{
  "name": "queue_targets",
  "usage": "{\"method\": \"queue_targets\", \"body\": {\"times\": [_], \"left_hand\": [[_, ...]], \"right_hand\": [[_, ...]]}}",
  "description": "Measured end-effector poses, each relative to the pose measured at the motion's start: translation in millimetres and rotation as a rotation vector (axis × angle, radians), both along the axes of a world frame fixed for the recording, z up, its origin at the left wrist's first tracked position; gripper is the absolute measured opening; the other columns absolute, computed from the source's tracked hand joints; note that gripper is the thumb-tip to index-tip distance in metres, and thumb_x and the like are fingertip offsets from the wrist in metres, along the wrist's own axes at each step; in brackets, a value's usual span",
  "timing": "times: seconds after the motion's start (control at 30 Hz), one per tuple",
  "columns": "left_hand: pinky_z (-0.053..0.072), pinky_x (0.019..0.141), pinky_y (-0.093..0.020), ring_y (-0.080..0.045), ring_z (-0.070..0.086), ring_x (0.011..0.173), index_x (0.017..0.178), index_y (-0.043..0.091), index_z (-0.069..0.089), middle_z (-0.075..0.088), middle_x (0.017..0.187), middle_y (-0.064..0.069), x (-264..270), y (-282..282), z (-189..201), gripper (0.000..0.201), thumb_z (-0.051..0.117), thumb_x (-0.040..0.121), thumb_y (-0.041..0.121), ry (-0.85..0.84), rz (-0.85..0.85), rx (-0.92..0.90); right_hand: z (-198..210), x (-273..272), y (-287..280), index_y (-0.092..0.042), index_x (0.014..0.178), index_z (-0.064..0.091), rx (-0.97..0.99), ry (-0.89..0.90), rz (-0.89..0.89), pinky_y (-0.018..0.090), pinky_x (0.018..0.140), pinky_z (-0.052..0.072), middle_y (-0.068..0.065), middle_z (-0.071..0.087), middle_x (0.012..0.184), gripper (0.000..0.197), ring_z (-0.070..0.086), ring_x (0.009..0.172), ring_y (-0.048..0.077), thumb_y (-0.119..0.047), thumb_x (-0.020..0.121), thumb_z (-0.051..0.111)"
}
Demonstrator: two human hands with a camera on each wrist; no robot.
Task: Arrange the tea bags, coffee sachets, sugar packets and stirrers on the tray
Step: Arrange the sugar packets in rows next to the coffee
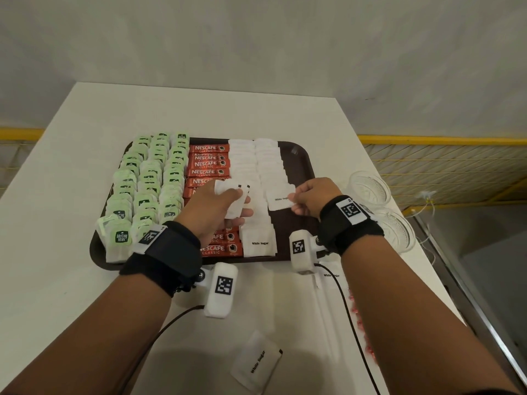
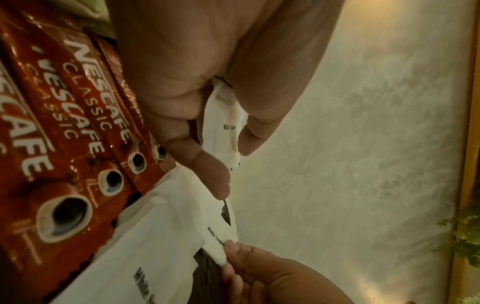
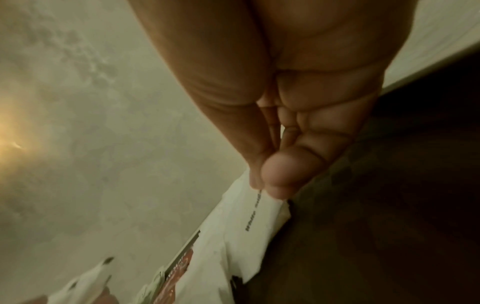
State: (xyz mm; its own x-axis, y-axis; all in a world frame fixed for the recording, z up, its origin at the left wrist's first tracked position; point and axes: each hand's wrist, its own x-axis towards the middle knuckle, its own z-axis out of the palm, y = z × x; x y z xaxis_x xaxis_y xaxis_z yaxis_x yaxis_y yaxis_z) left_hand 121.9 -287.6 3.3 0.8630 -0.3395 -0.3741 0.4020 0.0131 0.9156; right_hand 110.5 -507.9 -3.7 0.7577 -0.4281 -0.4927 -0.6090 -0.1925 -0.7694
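Your right-hand fingers [image 1: 299, 208] pinch a white paper sugar packet [image 1: 281, 199] over the dark brown plastic tray [image 1: 299, 155], your left hand [image 1: 219, 208] clutches more, on a white table [image 1: 71, 166] against a pale wall [image 1: 256, 38].

Both forearms reach forward. The left hand [image 1: 221, 205] has its fingers curled around white packets; the right hand [image 1: 312, 198] pinches one packet's edge between thumb and fingertips.

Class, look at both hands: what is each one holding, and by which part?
Left hand grips a bunch of sugar packets around their middle; right hand pinches one sugar packet by its right edge.
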Motion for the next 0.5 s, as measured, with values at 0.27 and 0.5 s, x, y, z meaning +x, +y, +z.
{"method": "queue_targets", "body": {"times": [0.27,0.5], "left_hand": [[0.061,0.066,-0.031,-0.026,0.075,0.089,0.123,0.01,0.056,0.072,0.108,-0.013,-0.9,5.1,1.8,0.025,0.048,0.1,0.012,0.063,0.021,-0.047],[0.062,0.071,-0.033,-0.025,0.074,0.095,0.128,0.011,0.055,0.072,0.111,-0.012,-1.4,10.1,2.6,0.027,0.046,0.102,0.008,0.02,-0.094,-0.065]], "right_hand": [[-14.0,9.8,2.9,-0.01,0.077,0.059,-0.077,0.019,0.052,0.027,0.062,0.059,0.01,0.067,0.077,0.014,0.068,0.064,0.018,-0.005,0.081,0.072],[5.4,3.8,14.8,-0.014,0.08,0.058,-0.371,-0.027,0.146,0.035,0.068,0.059,0.011,0.066,0.082,0.021,0.064,0.069,0.023,-0.031,0.084,0.07]]}}
